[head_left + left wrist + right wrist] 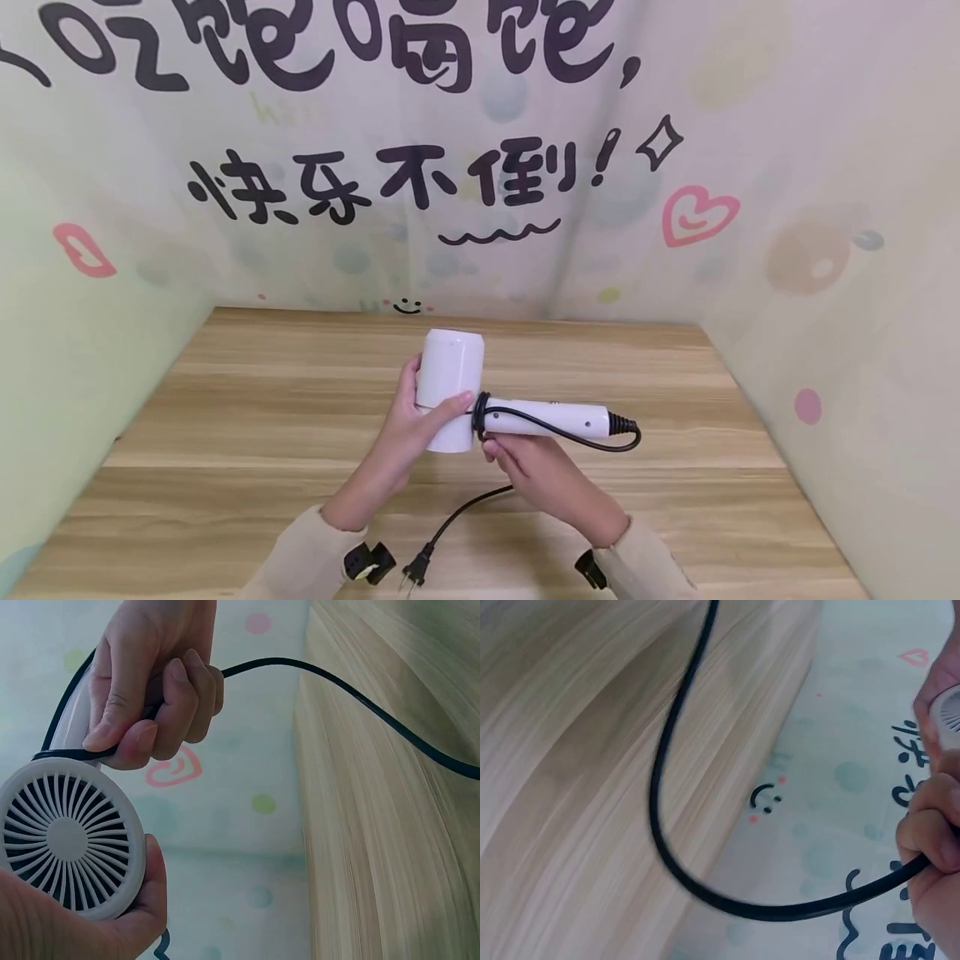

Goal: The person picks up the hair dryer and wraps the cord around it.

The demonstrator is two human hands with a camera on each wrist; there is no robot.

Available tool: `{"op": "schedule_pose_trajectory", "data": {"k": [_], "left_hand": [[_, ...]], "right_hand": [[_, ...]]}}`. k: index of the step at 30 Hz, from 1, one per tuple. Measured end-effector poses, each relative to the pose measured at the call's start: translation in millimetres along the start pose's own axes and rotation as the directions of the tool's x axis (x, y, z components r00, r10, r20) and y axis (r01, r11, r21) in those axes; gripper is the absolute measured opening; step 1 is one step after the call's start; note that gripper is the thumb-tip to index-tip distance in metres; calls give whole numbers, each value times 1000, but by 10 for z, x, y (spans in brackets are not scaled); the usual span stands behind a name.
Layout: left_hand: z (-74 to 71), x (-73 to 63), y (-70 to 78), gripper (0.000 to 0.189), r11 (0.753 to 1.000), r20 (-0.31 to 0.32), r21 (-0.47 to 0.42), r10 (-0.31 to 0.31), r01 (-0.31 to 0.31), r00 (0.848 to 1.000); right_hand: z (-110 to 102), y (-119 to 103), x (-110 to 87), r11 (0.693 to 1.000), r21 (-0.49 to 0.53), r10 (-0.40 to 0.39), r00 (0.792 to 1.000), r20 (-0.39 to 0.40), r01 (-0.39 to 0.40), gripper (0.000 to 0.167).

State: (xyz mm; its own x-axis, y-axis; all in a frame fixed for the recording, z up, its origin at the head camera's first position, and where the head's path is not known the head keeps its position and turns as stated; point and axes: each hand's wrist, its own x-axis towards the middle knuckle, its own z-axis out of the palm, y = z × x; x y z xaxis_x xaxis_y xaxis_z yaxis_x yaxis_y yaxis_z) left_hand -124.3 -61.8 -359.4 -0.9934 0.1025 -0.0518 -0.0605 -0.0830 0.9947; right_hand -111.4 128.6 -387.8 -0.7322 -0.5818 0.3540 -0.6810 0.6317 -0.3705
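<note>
A white hair dryer (452, 367) is held above the table, its handle pointing right. My left hand (408, 425) grips the dryer's barrel, thumb across it near the handle joint. The vented round end (67, 838) shows in the left wrist view. Black power cord (480, 417) is wound round the handle's base and loops back from the handle's end. My right hand (536, 467) pinches the cord just below the handle, close to the winding. From that hand the loose cord (656, 795) hangs in a curve, ending in a two-pin plug (417, 568).
The wooden table (262, 400) spreads beneath both hands. A printed cloth wall (360, 258) stands behind it, with pale walls at left and right. Black wrist devices (367, 562) sit at the sleeves.
</note>
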Motion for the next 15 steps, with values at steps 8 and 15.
{"op": "schedule_pose_trajectory", "data": {"k": [8, 15], "left_hand": [[-25, -25, -1, 72, 1000, 18, -6, -23, 23, 1000], [-60, -55, 8, 65, 999, 84, -30, -30, 33, 996]], "right_hand": [[32, 93, -22, 998, 59, 30, 999, -11, -29, 8], [-11, 119, -62, 920, -343, -175, 982, 70, 188, 22]]}}
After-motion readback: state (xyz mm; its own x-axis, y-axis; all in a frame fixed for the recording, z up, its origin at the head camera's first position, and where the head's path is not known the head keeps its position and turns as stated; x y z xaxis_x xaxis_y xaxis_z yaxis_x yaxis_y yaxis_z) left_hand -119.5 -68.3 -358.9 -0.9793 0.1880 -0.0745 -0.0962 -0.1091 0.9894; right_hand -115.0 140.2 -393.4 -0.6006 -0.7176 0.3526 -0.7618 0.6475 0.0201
